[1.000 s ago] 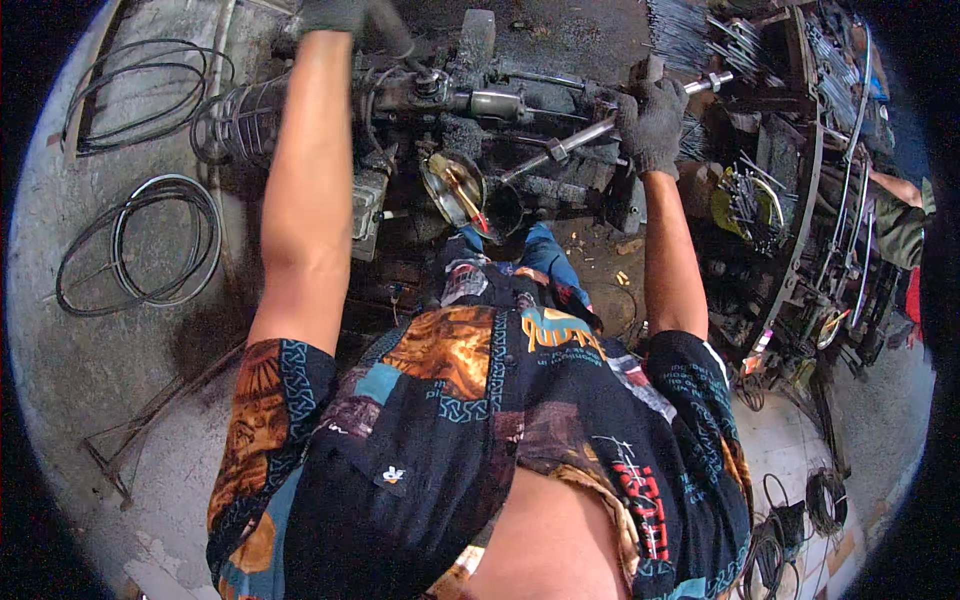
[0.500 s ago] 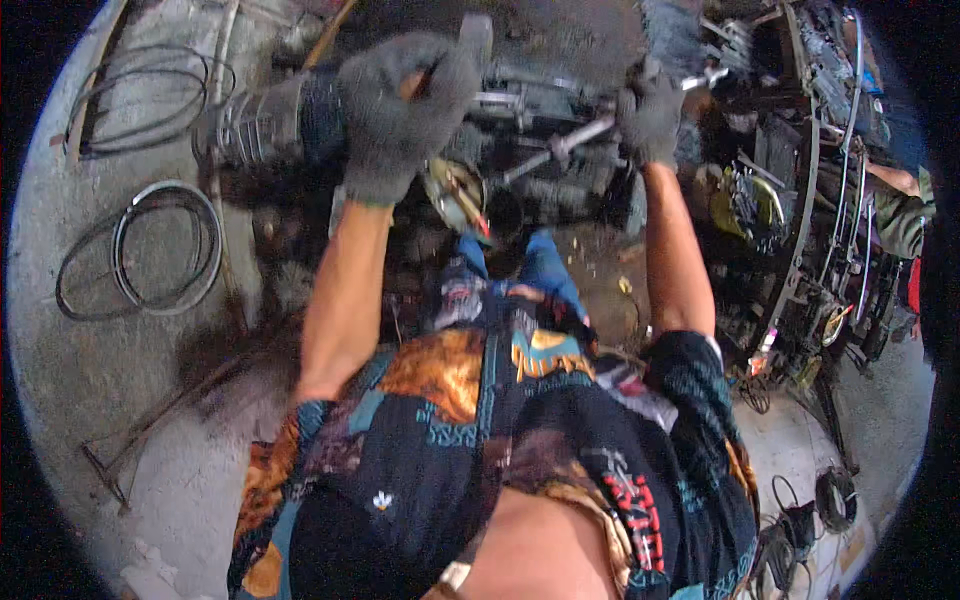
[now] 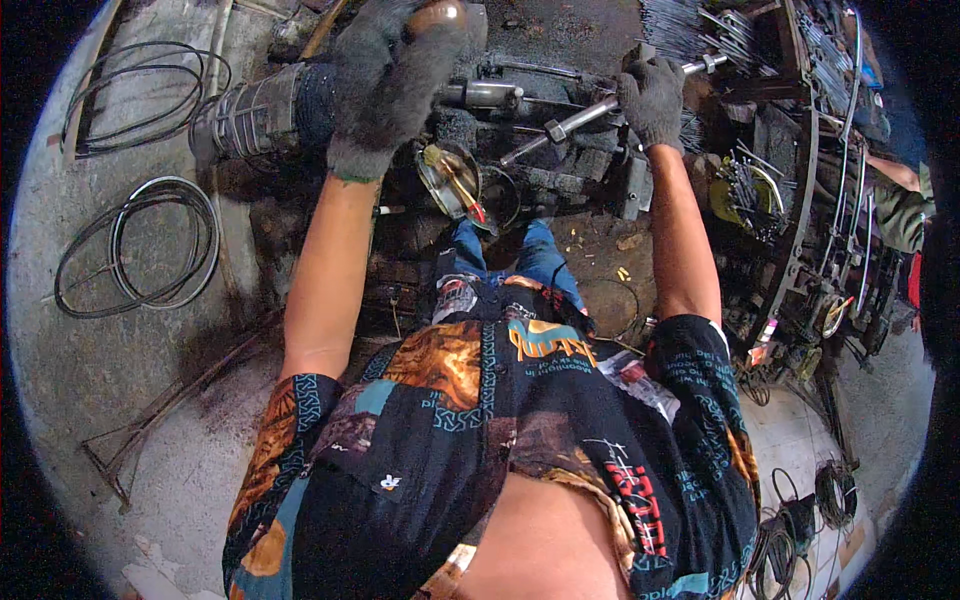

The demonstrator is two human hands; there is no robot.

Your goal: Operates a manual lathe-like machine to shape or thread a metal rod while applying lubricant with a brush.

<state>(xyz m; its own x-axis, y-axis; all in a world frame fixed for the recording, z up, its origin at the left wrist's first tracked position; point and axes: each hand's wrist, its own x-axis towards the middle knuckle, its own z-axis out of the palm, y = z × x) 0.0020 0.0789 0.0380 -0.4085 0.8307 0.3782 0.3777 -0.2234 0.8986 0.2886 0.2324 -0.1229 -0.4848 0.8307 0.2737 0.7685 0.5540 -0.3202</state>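
One wide fisheye looks steeply down from the wearer's head, close above the shirt [image 3: 450,440]. It faces the left hand [image 3: 390,100] and right hand [image 3: 652,102] on the far side, spanning floor [image 3: 105,370] at left to a metal rack [image 3: 806,165] at right.

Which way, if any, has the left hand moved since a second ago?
Yes: judged against the ribbed cylinder, the left hand is now further right and lower in the picture.

Dim light glints off the metal rod [image 3: 586,117]; fisheye distortion bends the edges.
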